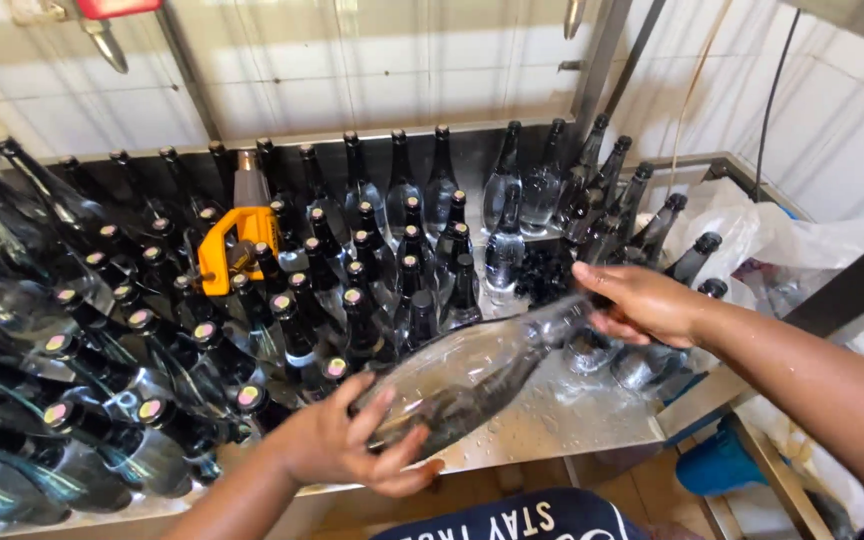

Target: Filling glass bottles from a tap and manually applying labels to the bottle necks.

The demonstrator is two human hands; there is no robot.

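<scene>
Lighting: bright, even daylight; strongest on the white tiled wall (352, 70) behind the steel table (552, 420), where pale bands alternate with soft shadow stripes. Glare: small highlights on bottle shoulders and on the wet table surface. Blur: the clear bottle (472, 375) above the table's front edge is motion-smeared. Distortion: wide-angle bending left of the table, bottles there stretched and leaning outward. Focus: centre rows reasonably sharp.

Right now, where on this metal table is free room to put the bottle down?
The wet patch of metal table near its front edge, under the held bottle and between left hand and right hand, is bare. Left and back are crowded with capped bottles.
</scene>
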